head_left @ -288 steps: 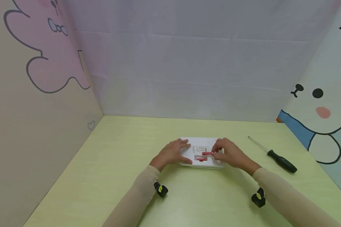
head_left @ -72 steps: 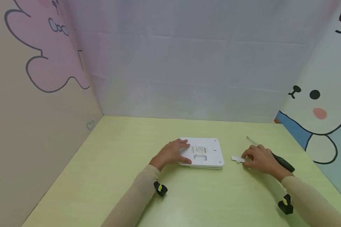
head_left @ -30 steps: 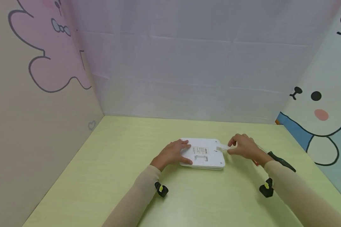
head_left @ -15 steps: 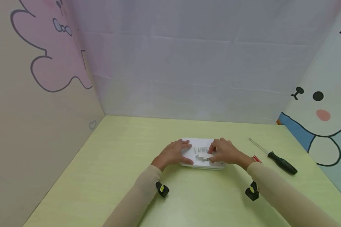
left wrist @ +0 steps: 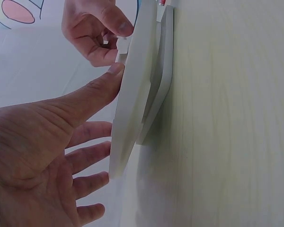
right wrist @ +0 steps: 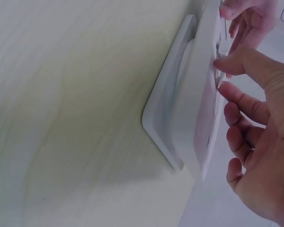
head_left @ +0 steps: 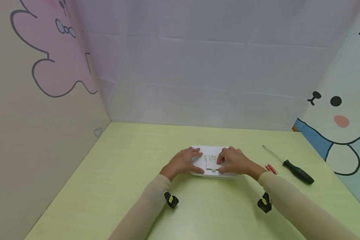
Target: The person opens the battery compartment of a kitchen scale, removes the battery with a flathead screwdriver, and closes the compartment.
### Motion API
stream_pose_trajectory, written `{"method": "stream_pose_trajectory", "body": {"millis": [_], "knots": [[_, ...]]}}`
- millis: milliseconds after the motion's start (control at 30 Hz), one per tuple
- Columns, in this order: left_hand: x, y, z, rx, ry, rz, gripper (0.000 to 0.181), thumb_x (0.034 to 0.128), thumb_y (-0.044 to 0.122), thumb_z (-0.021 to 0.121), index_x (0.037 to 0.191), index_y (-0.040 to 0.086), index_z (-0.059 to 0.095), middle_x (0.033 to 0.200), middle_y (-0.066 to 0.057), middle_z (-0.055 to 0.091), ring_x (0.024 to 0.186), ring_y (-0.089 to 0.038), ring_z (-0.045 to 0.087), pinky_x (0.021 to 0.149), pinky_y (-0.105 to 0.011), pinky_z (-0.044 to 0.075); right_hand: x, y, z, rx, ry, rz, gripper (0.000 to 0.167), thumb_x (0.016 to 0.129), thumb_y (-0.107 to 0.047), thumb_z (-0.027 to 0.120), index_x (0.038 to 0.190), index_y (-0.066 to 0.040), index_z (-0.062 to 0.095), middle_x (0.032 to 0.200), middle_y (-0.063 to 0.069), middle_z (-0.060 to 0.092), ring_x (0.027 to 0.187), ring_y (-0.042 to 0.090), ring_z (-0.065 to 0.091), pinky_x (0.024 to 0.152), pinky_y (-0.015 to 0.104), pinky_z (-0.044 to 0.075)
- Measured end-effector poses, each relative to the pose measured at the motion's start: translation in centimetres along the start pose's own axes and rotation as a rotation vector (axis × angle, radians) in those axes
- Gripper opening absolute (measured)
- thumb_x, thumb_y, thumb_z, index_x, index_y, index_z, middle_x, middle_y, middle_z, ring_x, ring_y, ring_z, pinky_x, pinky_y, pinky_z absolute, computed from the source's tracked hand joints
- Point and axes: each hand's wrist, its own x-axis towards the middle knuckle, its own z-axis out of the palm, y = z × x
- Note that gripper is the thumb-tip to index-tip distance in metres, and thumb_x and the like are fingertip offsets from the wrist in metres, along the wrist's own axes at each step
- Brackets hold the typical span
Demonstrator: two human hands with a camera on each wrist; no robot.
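A small white battery cover [head_left: 212, 166] lies at the compartment area on the upturned back of a white device [head_left: 210, 150], probably a digital scale, just on the near side of a printed label [head_left: 210, 158]. The right hand [head_left: 235, 162] pinches this cover between thumb and forefinger, the other fingers curled in. The left hand [head_left: 181, 162], its fingers spread, rests on the device's left side and grips nothing tightly; it seems to steady it. The device sits label side up on the pale table [head_left: 144, 160].

To the right, well apart from the compartment, two red batteries [head_left: 271, 169] lie on the tabletop, just beside a dark-handled screwdriver [head_left: 290, 167]. Judging by this layout, battery removal is done and the cover is being fitted. Whether it is seated cannot be told, since the fingers partly hide it; what seems left is pressing it home and letting go.
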Motion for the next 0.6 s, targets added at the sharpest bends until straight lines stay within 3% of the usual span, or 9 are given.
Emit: {"method": "stream_pose_trajectory", "body": {"millis": [600], "knots": [[0.01,0.00,-0.03,0.004,-0.002,0.009,0.082,0.0767,0.051,0.079,0.146,0.021,0.048,0.158,0.006,0.036,0.149,-0.024,0.025,0.122,-0.043,0.020,-0.39,-0.05,-0.09,-0.002,0.017,0.018,0.015,0.075,-0.029,0.078,0.079,-0.019,0.067,0.084,-0.004,0.057,0.083,0.018,0.046,0.072,0.035,0.034]]}}
